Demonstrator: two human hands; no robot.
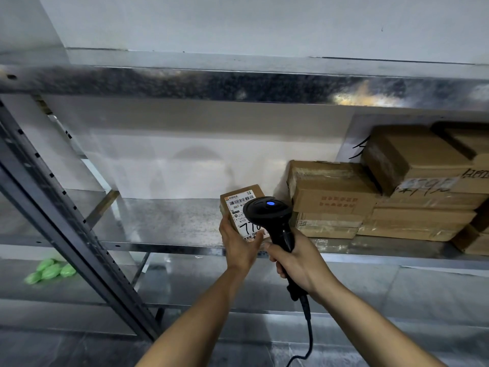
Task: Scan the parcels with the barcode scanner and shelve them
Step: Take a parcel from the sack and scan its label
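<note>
Several cardboard parcels (370, 200) already sit stacked on the shelf (164, 221). Just left of them, the left hand (239, 245) holds a small labelled parcel (242, 207) at the shelf edge, while the right hand (299, 263) grips the barcode scanner (270, 213) over its label; scanning seems underway, shelving left.

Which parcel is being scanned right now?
On the metal shelf, left of the stacked brown boxes, the left hand holds a small parcel. Unlike them, it shows a white barcode label and stands alone.
</note>
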